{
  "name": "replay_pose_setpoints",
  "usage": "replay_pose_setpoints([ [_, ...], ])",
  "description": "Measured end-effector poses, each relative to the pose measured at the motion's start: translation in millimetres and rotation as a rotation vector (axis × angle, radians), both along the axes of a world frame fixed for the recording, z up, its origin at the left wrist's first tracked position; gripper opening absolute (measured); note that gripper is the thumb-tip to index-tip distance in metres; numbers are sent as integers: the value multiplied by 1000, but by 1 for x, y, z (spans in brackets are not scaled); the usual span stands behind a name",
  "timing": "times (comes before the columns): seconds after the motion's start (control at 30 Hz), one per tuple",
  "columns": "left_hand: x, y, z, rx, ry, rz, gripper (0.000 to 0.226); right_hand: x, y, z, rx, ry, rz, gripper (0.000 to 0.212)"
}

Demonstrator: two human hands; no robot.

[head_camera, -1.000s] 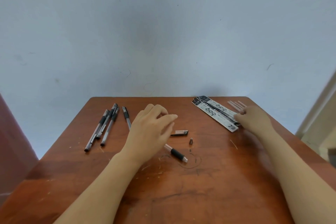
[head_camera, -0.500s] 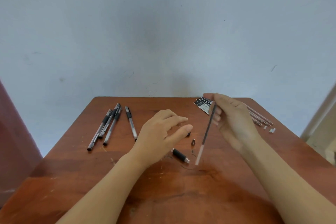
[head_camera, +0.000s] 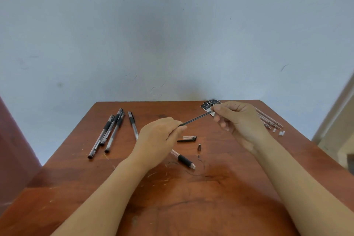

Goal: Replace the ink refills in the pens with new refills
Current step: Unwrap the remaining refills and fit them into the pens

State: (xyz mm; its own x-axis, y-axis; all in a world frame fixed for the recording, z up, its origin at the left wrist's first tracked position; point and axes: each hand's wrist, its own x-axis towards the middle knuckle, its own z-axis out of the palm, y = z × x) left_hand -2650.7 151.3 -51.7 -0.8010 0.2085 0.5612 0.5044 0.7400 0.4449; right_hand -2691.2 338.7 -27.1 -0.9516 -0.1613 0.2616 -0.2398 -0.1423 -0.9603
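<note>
**Both hands hold one refill above the opened pen**

A thin dark ink refill (head_camera: 195,119) slants in the air, held at both ends. The left hand (head_camera: 159,143), fingers curled, pinches its lower end; the right hand (head_camera: 237,120) pinches its upper end between thumb and forefinger, the other fingers loosely bent.

The clear pen barrel with a black rubber grip (head_camera: 183,159) lies on the scratched reddish-brown wooden table (head_camera: 172,207), partly hidden under the left hand. The refill is above and just behind this barrel, not touching it. A small metal tip cone (head_camera: 199,146) stands just right of the barrel, and a short clear and black pen cap (head_camera: 188,138) lies just behind it.

Well to the left of the barrel lies a cluster of clear pens with black grips (head_camera: 109,134), with a single pen (head_camera: 133,124) between the cluster and the left hand. Behind the barrel to the right, black and white refill packets (head_camera: 207,105) show past the right hand. Farther right lie loose pale refills (head_camera: 268,119) and tiny white caps (head_camera: 280,132).
</note>
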Motion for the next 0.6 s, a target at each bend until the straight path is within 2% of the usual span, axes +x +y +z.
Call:
replay_pose_setpoints([
  [0.13,-2,-2,-1,-48,-70,12,36,-2,5,-1,66,-13,-19,24],
  [0.27,-2,0,-3,-28,-132,-2,35,-4,4,-1,76,-22,-24,37],
  [0.33,-3,-7,-2,21,-165,43,35,-12,19,5,-115,-68,-130,38],
  [0.4,-4,-19,-1,167,-180,131,32,-23,51,10,-342,-94,-256,32],
  [0.43,-5,-25,-1,232,-166,168,31,-27,66,9,-363,-83,-312,33],
  [0.5,-5,-28,0,279,-142,189,29,-33,86,3,-200,-56,-415,32],
  [0.6,-3,-20,-1,225,-163,142,20,-38,88,-4,316,7,-563,15],
])
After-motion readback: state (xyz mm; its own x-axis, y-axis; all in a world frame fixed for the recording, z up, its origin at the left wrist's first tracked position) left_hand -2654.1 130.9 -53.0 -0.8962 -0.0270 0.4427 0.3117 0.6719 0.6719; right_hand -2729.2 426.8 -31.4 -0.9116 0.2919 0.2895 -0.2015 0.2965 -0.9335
